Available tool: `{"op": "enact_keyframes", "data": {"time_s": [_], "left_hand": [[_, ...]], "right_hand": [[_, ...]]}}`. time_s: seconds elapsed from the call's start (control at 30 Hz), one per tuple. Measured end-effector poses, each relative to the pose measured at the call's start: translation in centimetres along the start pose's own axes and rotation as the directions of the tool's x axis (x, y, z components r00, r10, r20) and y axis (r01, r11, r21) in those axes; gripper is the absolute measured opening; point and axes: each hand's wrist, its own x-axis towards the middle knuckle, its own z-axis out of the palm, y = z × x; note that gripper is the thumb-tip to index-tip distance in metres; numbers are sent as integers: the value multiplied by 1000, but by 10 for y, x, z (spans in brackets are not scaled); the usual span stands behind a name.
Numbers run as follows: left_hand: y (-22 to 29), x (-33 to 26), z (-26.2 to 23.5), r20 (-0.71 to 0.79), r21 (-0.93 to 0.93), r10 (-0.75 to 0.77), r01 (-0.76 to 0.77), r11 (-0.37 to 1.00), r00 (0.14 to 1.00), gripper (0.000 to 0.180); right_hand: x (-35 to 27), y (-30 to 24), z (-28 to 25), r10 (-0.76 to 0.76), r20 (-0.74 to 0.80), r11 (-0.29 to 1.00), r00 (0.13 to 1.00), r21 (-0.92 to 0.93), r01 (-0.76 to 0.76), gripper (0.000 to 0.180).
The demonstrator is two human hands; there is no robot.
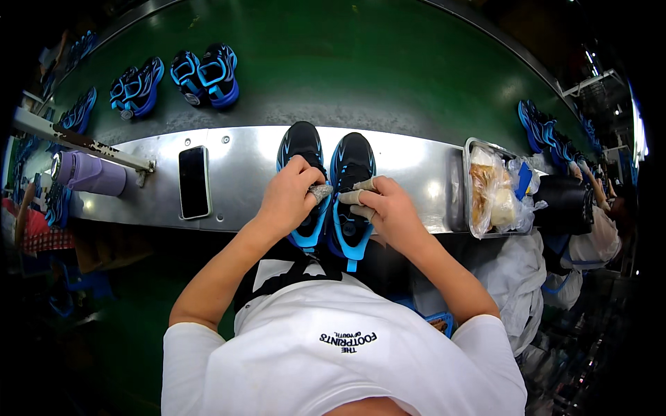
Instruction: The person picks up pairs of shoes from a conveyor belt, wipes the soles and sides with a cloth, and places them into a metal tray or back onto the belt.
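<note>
Both hands on black-and-blue shoes (326,187) (a pair), left hand (288,197), right hand (388,208)

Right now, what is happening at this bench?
A person works on a pair of black and blue shoes that stand side by side on a metal ledge beside a green conveyor belt. The left hand and the right hand each pinch a small grey pad against the shoes. A black phone lies to the left, a tray with plastic bags to the right. More blue shoes sit on the belt.
</note>
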Motion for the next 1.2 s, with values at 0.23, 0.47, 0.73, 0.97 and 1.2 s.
{"op": "enact_keyframes", "data": {"time_s": [0.23,0.47,0.73,0.97,1.2], "left_hand": [[-8,-1,4,-48,53,169,-166,985,984,21],[-5,-5,4,-112,-68,25,-33,997,993,33],[-8,-3,-3,-71,-165,2,-14,986,997,32],[-8,1,-17,153,-339,-10,62,939,988,37],[51,-28,-8,-104,-342,17,-52,938,994,14]], "right_hand": [[4,14,-20,-3,169,999,986,37,-4,34],[9,0,-20,59,46,998,997,-23,-58,34],[4,8,-13,123,31,991,992,-52,-121,37],[2,6,-18,175,111,981,978,68,-183,33],[5,22,-26,71,178,982,982,162,-100,34]]}}
